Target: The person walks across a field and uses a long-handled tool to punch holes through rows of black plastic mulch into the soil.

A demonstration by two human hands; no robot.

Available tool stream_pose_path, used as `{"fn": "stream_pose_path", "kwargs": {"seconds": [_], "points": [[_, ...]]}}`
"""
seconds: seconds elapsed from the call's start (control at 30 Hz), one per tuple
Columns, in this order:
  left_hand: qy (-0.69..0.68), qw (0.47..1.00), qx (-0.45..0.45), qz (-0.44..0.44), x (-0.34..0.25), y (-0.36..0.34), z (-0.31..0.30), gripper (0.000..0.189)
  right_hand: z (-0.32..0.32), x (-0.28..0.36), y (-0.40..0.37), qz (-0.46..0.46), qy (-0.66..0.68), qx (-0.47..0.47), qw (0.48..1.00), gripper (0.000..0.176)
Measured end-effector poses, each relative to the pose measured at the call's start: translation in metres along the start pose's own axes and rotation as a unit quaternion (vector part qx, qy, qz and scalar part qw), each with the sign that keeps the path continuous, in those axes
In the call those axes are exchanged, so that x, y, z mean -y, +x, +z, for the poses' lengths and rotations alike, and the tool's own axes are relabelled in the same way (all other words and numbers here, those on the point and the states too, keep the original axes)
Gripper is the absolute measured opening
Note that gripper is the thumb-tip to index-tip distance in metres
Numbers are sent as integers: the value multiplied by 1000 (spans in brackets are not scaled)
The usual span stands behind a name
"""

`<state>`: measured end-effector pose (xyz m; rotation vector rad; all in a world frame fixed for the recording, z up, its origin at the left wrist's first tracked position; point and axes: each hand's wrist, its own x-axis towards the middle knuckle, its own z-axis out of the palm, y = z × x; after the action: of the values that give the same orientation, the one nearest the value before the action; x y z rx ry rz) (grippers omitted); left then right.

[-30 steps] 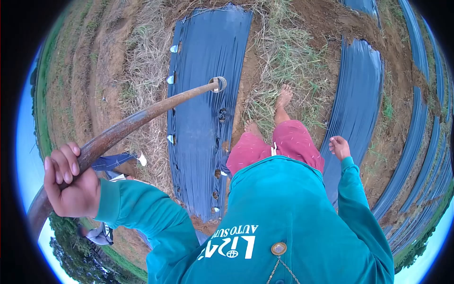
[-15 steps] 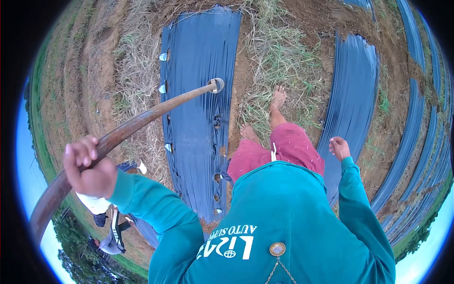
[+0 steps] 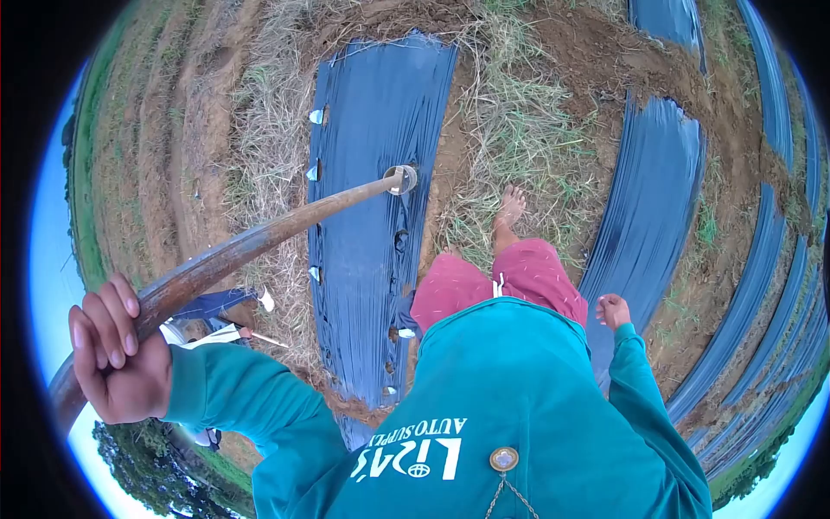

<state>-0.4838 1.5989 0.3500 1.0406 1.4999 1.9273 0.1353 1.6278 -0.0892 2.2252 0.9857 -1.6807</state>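
My left hand [image 3: 121, 350] is closed around a long, slightly curved wooden pole [image 3: 259, 238]. At the pole's far end, a round metal ring or can [image 3: 400, 180] overlaps the right part of a dark plastic sheet [image 3: 367, 156] that covers a soil bed. Several torn holes [image 3: 400, 240] run down that side of the sheet. On the right, my right hand [image 3: 614, 310] hangs beside my shorts, fingers curled in and nothing visible in them. Behind it lies a second plastic-covered bed [image 3: 653, 186].
Dry grass [image 3: 527, 130] fills the strip between beds, where my bare foot [image 3: 512, 203] stands. Small white-and-blue pieces [image 3: 313, 173] line the sheet's left edge. At lower left, another person's leg and shoe [image 3: 266, 299] show beneath the pole. More covered rows [image 3: 743, 294] curve away rightward.
My left hand has moved down and left with the pole, while its metal end stays over the sheet. The view has shifted slightly. My right hand remains lowered, and one foot is now mostly hidden.
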Motion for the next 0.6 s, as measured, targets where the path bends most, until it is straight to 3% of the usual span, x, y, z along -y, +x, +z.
{"fn": "stream_pose_path", "kwargs": {"seconds": [0.1, 0.23, 0.37, 0.47, 0.6], "points": [[22, 997, -73, 31, -49, 13, 4, 27, -31, 26, 25, -13, -21, 13, 1000, 18], [10, 998, -28, 50, -95, 38, -10, 26, -67, 113, 58, -95, -20, 2, 995, 20], [24, 999, -13, 47, -100, 61, -8, 26, -83, 205, 67, -164, -26, -12, 986, 20], [6, 999, -25, 40, -66, 76, 13, 28, -85, 242, 64, -189, -32, -1, 981, 19], [7, 982, -186, 20, 23, 97, 40, 31, -83, 260, 70, -170, -28, 0, 985, 18]]}}
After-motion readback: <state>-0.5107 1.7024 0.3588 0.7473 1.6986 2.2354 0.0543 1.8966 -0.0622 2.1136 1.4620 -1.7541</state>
